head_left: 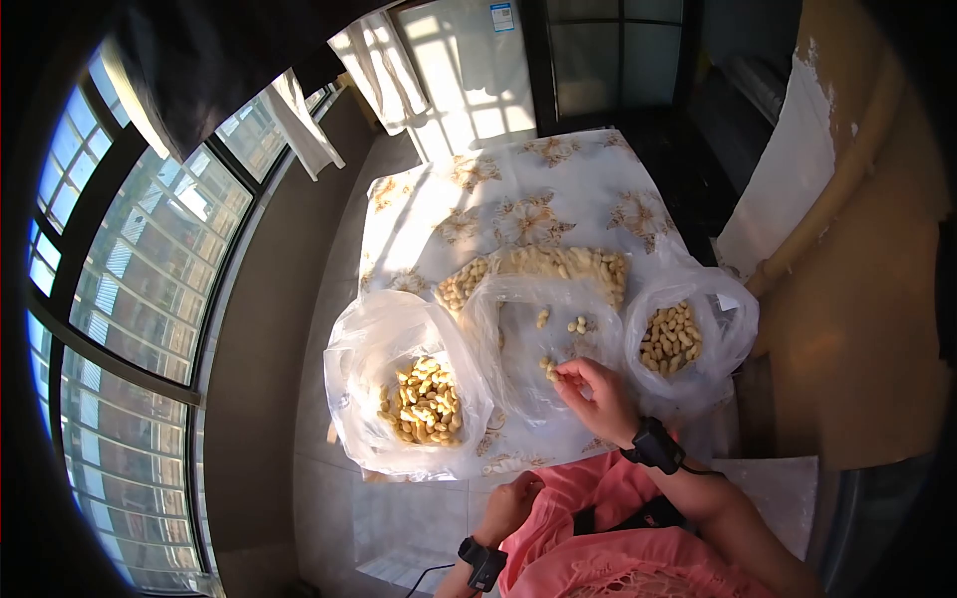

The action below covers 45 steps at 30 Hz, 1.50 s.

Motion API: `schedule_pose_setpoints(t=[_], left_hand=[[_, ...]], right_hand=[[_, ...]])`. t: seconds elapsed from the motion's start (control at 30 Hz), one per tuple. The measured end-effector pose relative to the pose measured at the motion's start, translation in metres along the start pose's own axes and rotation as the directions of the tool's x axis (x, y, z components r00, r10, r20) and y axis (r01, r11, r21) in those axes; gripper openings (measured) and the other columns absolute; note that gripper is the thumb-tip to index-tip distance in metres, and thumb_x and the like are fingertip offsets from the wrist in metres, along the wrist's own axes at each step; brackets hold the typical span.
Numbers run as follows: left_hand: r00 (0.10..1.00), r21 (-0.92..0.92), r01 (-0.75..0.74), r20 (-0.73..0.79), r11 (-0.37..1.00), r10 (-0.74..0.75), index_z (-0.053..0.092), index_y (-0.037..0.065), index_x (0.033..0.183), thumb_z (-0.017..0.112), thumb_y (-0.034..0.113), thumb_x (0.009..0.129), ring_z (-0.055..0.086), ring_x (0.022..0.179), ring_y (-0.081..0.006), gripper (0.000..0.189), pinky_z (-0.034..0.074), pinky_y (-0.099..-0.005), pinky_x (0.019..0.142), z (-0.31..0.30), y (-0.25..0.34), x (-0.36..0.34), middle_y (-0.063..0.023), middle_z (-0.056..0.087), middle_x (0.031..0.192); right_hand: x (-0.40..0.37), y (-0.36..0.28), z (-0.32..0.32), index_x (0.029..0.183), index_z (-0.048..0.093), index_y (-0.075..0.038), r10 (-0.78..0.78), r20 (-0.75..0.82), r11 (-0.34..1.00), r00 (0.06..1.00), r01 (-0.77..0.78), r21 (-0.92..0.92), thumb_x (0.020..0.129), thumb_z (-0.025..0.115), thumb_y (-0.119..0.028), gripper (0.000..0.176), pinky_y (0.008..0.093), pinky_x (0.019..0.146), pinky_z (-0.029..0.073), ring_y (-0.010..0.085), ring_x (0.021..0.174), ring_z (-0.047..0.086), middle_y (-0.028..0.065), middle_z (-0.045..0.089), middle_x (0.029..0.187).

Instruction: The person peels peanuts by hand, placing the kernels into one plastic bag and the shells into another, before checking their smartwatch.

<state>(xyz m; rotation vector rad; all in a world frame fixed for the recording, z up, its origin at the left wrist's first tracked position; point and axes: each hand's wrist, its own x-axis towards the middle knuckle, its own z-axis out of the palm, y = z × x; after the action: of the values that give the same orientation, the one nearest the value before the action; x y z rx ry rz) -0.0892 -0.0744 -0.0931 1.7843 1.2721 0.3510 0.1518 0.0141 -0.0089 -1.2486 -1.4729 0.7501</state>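
Observation:
My right hand (588,391) is closed in a pinch on a peanut (549,368) over the middle clear plastic bag (513,374). A few loose peanuts (579,325) lie in that bag, beyond my fingers. To the left, an open plastic bag (349,364) holds a heap of peanuts (429,402); a smaller open bag (733,339) on the right also has peanuts (671,338) in it. My left hand (510,506) is curled below the table's near edge, beside the pink clothing; whether it holds anything is hidden.
The table (528,174) has a floral cloth. Behind the middle bag lies a long bag full of peanuts (563,264). Barred windows (150,269) are at the left, a brown panel (867,329) at the right, and white curtains (379,70) hang beyond the table.

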Motion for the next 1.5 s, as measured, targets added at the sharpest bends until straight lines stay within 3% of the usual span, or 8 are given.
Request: schedule_pose_setpoints(t=[0.1, 0.2, 0.33, 0.5, 0.83, 1.13, 1.23, 1.5], left_hand=[[0.977, -0.085, -0.197, 0.06, 0.977, 0.203, 0.068, 0.005, 0.101, 0.064, 0.017, 0.097, 0.07, 0.071, -0.0335, 0.014, 0.052, -0.0382, 0.062, -0.016, 0.055, -0.005, -0.0161, 0.071, 0.084], [0.927, -0.083, -0.336, -0.208, 0.938, 0.313, 0.066, 0.007, 0.103, 0.063, 0.015, 0.098, 0.061, 0.055, -0.0241, 0.01, 0.046, -0.0331, 0.054, -0.037, 0.104, 0.016, -0.0107, 0.066, 0.072], [0.919, 0.009, -0.287, -0.28, 0.958, 0.278, 0.061, 0.007, 0.113, 0.062, 0.015, 0.098, 0.06, 0.053, -0.0255, 0.017, 0.045, -0.0346, 0.052, -0.049, 0.124, 0.059, -0.0106, 0.064, 0.068], [0.849, -0.02, -0.287, -0.469, 0.958, 0.245, 0.054, 0.01, 0.126, 0.063, 0.017, 0.098, 0.065, 0.057, -0.0298, 0.03, 0.047, -0.0403, 0.051, -0.04, 0.118, 0.101, -0.0107, 0.066, 0.071], [0.853, -0.142, -0.303, -0.481, 0.942, 0.202, 0.062, 0.008, 0.117, 0.062, 0.016, 0.099, 0.065, 0.061, -0.0201, 0.019, 0.049, -0.0305, 0.058, -0.04, 0.111, 0.105, -0.0107, 0.07, 0.077], [0.834, -0.128, -0.329, -0.505, 0.936, 0.224, 0.062, 0.007, 0.117, 0.063, 0.015, 0.098, 0.058, 0.055, -0.0171, 0.02, 0.045, -0.0287, 0.055, -0.039, 0.107, 0.105, -0.0088, 0.066, 0.073], [0.835, -0.133, -0.318, -0.508, 0.939, 0.211, 0.06, 0.009, 0.121, 0.063, 0.015, 0.098, 0.064, 0.057, -0.0265, 0.024, 0.047, -0.0351, 0.053, -0.039, 0.109, 0.104, -0.0115, 0.065, 0.073], [0.837, -0.126, -0.304, -0.509, 0.944, 0.202, 0.059, 0.011, 0.126, 0.062, 0.016, 0.098, 0.063, 0.057, -0.0279, 0.028, 0.046, -0.0365, 0.053, -0.04, 0.109, 0.103, -0.0123, 0.065, 0.072]], right_hand=[[0.0, 0.0, 0.0, 0.109, 0.063, -0.001, 0.011, -0.018, 1.0, 1.0, -0.011, 0.003, 0.095, 0.066, -0.009, 0.017, 0.03, 0.069, 0.054, 0.0201, 0.077, 0.069, 0.0118, 0.069, 0.09], [-0.002, 0.001, -0.001, 0.114, 0.062, -0.001, 0.06, -0.004, 0.998, 0.998, -0.06, 0.014, 0.096, 0.064, -0.011, 0.02, 0.0309, 0.069, 0.054, 0.0211, 0.077, 0.069, 0.0124, 0.07, 0.091], [-0.003, 0.002, 0.001, 0.12, 0.059, -0.002, 0.145, 0.001, 0.982, 0.989, -0.144, 0.121, 0.098, 0.061, -0.011, 0.023, 0.0318, 0.072, 0.055, 0.0219, 0.081, 0.071, 0.0133, 0.071, 0.093], [-0.005, 0.007, 0.002, 0.12, 0.058, -0.001, 0.092, -0.021, 0.992, 0.996, -0.09, 0.089, 0.097, 0.062, -0.006, 0.024, 0.0298, 0.074, 0.054, 0.0175, 0.084, 0.069, 0.0109, 0.07, 0.096], [-0.006, 0.008, 0.0, 0.107, 0.064, -0.002, 0.092, -0.016, 0.991, 0.996, -0.09, 0.1, 0.087, 0.07, 0.001, 0.021, 0.0249, 0.076, 0.052, 0.0104, 0.086, 0.066, 0.004, 0.069, 0.094], [-0.002, -0.003, 0.001, 0.107, 0.066, -0.001, 0.048, -0.054, 0.998, 0.997, -0.046, 0.047, 0.09, 0.07, -0.005, 0.018, 0.0272, 0.069, 0.052, 0.0146, 0.078, 0.068, 0.008, 0.069, 0.089], [-0.003, -0.002, 0.002, 0.106, 0.065, -0.001, 0.055, -0.053, 0.998, 0.997, -0.054, 0.021, 0.093, 0.069, -0.007, 0.016, 0.0288, 0.069, 0.053, 0.0172, 0.079, 0.068, 0.0098, 0.069, 0.091], [0.0, -0.008, -0.001, 0.106, 0.064, 0.0, 0.025, -0.023, 1.0, 0.999, -0.025, -0.014, 0.096, 0.066, -0.012, 0.015, 0.0311, 0.068, 0.051, 0.0226, 0.077, 0.068, 0.0137, 0.067, 0.087]])
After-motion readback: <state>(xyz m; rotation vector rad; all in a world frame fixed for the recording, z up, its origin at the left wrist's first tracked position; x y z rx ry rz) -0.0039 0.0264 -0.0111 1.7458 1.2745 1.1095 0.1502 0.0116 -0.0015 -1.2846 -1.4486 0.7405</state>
